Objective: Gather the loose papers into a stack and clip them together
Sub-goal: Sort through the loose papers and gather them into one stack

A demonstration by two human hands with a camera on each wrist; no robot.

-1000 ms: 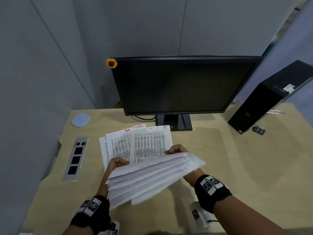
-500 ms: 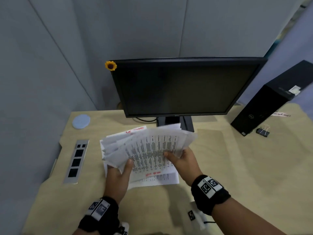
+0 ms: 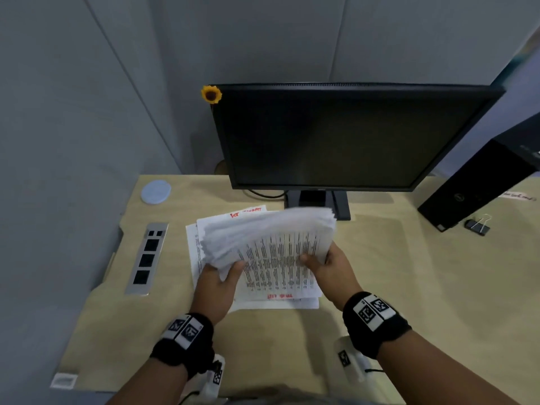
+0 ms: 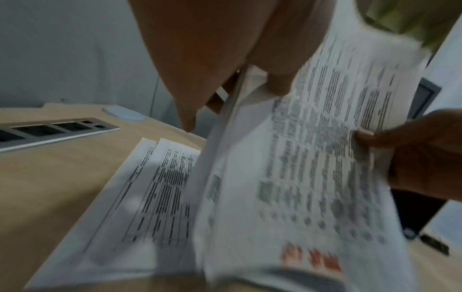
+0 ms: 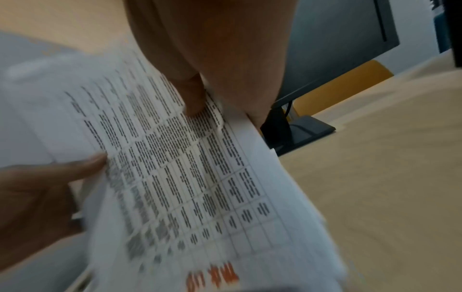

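Both hands hold up a thick sheaf of printed papers (image 3: 271, 244) above the desk, tilted with its far edge raised. My left hand (image 3: 217, 280) grips the sheaf's left side, thumb on the printed face. My right hand (image 3: 327, 263) grips the right side, thumb on top. The wrist views show the sheaf (image 4: 312, 158) (image 5: 180, 158) with tables of text and red marks near its lower edge. A few loose sheets (image 3: 195, 247) (image 4: 140, 197) lie flat on the desk under the sheaf. A black binder clip (image 3: 477, 225) lies far right, beside the computer tower.
A dark monitor (image 3: 336, 135) on its stand is just behind the papers. A black computer tower (image 3: 479, 182) stands at the right. A metal socket panel (image 3: 147, 257) and a pale round disc (image 3: 155, 192) are set in the wooden desk (image 3: 409, 287) at the left.
The sheaf, held flat and fanned a second ago, has been tipped up with its far edge raised toward the monitor, and its sheets have drawn closer together. Both hands kept their hold.
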